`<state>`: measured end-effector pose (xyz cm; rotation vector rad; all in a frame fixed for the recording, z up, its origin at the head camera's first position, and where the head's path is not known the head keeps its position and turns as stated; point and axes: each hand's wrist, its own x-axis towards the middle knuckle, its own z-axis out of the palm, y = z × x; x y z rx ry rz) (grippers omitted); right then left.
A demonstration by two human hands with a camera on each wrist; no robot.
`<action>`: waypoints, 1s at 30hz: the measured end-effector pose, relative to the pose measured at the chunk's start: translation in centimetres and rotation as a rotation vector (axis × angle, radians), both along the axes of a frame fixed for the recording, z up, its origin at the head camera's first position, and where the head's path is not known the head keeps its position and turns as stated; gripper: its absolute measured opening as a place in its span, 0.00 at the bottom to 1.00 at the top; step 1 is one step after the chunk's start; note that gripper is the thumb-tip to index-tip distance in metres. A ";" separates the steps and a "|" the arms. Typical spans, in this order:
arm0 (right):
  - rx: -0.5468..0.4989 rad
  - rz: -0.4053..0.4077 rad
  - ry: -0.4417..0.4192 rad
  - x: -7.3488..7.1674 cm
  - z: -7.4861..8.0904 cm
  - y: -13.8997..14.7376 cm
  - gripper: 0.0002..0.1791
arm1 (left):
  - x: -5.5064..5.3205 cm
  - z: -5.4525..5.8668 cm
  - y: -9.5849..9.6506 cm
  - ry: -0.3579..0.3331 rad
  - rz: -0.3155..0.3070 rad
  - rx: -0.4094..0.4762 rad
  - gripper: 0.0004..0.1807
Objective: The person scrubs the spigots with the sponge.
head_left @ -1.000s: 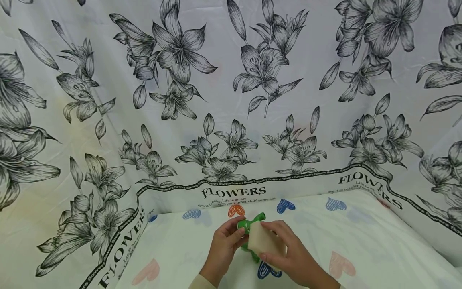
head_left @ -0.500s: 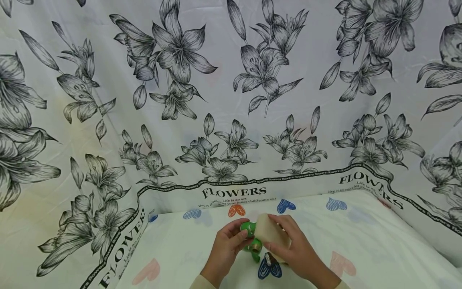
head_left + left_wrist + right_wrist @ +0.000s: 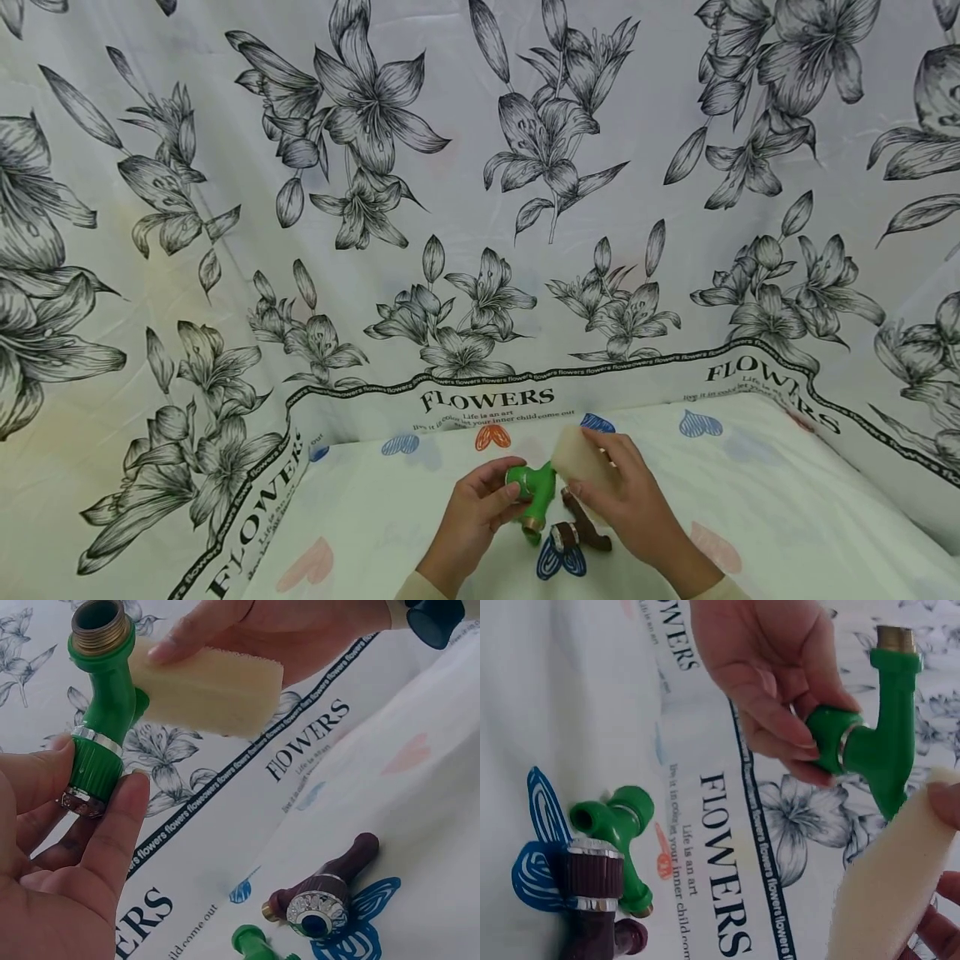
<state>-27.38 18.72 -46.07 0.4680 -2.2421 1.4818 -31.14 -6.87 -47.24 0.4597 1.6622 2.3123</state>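
My left hand (image 3: 480,517) pinches the ridged knob of a green tap (image 3: 543,490) between thumb and fingers, above the bed-like white surface. In the left wrist view the tap's brass threaded end (image 3: 101,637) points up towards the camera. A cream sponge block (image 3: 579,457) is gripped in my right hand (image 3: 637,508). In the right wrist view the sponge's edge meets the spout end of the tap; whether it presses there I cannot tell. Below the hands lies a dark brown tap (image 3: 589,527) with a silver-trimmed knob. Beside it lies a second green tap (image 3: 619,832), mostly hidden in the head view.
The white cloth (image 3: 375,517) with printed hearts forms the work surface. Behind and at both sides hangs a white curtain (image 3: 465,183) with black lily prints and a lettered border.
The sponge has moved right, uncovering more of the held green tap and the brown tap below. The green tap has tilted, its brass end now facing down towards the person.
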 end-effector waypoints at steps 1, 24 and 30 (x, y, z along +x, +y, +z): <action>-0.013 0.011 -0.017 0.1 0.0 -0.1 0.38 | 0.0 0.0 0.0 0.000 0.003 -0.001 0.21; 0.050 0.310 -0.080 2.7 0.7 -2.3 0.35 | -0.5 -0.4 -0.2 -0.021 0.135 -0.019 0.21; 0.066 0.311 -0.058 2.9 1.0 -2.4 0.35 | -0.5 -0.5 -0.2 -0.021 0.142 -0.015 0.20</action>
